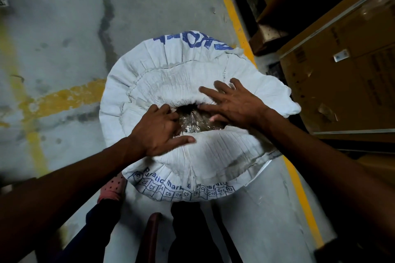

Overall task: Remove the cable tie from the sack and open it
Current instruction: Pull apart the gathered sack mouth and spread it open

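Your forearms reach in from the bottom corners toward the white woven sack (171, 79), which stands upright on the grey concrete floor (64, 28) straight below you. Its mouth is partly open at the centre, with crinkled clear plastic liner (193, 120) showing inside. No cable tie is visible. Right of the sack runs a yellow floor line (239, 28), and beyond that stand cardboard boxes (342, 74). Nearer you than the sack sits a pink dotted slipper (113, 188). Your left hand (159, 132) has its fingers hooked into the mouth's left edge, thumb spread over the near fabric. Your right hand (235, 102) lies splayed on the far rim, thumb dipping into the opening.
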`<state>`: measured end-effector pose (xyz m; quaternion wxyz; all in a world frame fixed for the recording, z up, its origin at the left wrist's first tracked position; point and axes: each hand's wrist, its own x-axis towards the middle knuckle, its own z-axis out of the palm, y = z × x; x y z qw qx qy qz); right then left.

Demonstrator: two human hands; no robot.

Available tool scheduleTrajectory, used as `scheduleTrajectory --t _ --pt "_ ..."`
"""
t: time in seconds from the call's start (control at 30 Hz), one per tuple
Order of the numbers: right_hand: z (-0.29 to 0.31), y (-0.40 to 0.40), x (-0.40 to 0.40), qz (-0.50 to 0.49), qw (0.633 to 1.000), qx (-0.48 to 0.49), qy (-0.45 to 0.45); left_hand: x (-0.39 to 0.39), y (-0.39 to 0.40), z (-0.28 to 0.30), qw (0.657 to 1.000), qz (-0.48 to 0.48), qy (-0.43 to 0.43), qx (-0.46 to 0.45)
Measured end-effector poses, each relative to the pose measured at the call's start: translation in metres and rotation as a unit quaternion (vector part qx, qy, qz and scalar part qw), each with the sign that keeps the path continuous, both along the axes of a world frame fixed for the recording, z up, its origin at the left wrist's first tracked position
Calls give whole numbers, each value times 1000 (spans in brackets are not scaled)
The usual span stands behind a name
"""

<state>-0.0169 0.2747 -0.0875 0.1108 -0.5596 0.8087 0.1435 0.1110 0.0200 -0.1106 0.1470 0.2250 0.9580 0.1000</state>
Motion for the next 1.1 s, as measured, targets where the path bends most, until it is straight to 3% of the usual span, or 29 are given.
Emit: scheduleTrajectory --t 0.27,0.43,0.57,0.67,0.77,0.83,0.93,1.0,1.1 --pt "11 -6 -18 -170 983 -25 67 12 -22 5 995 -71 61 -24" --pt "18 -11 -35 -250 966 -26 64 23 -42 5 999 -37 15 -6" --pt "21 -16 -29 -154 987 -20 42 -6 -22 18 998 20 35 38" --pt "25 -14 -15 -36 996 -76 36 -27 6 21 990 59 32 122" --pt "26 -5 -2 65 986 -147 38 -35 23 15 965 165 -31 202" --pt "25 1 8 116 985 -128 0 -37 24 10 931 240 -96 258" --pt "24 14 18 123 985 -82 -92 -37 17 -1 902 271 -131 308" --pt "27 22 20 105 980 -103 -138 -36 14 -5 893 273 -128 334" --pt "33 30 19 78 977 -109 -168 -39 11 -7 915 266 -87 289"
